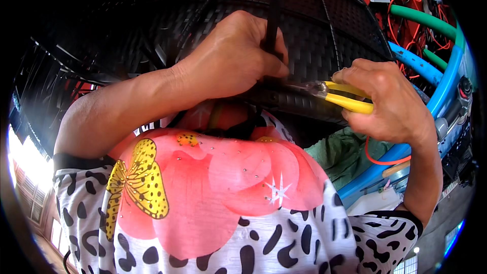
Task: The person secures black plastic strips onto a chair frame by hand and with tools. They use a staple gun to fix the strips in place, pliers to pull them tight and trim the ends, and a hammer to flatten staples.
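My left hand point(236, 53) is closed round a dark flat strip point(273, 18), which rises from its fingers toward the top of the view. In my right hand point(395, 99) are pliers with yellow handles point(349, 102), gripped with the handles somewhat apart. Their metal jaws point(315, 88) point left, just below the fingertips of my left hand. The jaw tips are in shadow, and I cannot tell whether they bite on anything. Both hands are over a black woven wicker piece point(309, 35), close to its near edge.
To the right run blue tubes point(441, 99) and a green tube point(426, 20), with orange cords point(401, 0) among them. Dark green cloth point(340, 155) lies under my right forearm. More black wickerwork and thin frame rods stand at the left.
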Tool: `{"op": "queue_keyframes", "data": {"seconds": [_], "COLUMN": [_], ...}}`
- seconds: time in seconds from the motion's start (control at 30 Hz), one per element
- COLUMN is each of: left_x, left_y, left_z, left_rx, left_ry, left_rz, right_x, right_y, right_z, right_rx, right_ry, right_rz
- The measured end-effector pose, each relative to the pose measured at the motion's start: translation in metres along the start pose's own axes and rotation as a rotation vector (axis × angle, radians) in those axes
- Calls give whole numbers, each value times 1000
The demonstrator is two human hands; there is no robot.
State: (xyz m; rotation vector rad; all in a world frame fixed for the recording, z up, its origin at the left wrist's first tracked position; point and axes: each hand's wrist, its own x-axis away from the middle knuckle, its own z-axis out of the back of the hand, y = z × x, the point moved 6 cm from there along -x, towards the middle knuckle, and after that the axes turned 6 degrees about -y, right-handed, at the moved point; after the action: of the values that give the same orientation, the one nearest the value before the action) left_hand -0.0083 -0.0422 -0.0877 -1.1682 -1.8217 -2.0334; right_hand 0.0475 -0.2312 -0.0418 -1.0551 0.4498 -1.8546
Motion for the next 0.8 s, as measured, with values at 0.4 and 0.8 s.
{"op": "queue_keyframes", "data": {"seconds": [0.4, 0.8], "left_x": [8, 1], "left_y": [13, 5], "left_z": [3, 18], "left_rx": [4, 5], "left_ry": [36, 153], "left_rz": [-7, 1], "right_x": [-3, -7], "right_y": [-16, -3], "right_z": [10, 5], "right_rx": [3, -36], "right_ry": [-8, 17], "right_rz": [43, -22]}}
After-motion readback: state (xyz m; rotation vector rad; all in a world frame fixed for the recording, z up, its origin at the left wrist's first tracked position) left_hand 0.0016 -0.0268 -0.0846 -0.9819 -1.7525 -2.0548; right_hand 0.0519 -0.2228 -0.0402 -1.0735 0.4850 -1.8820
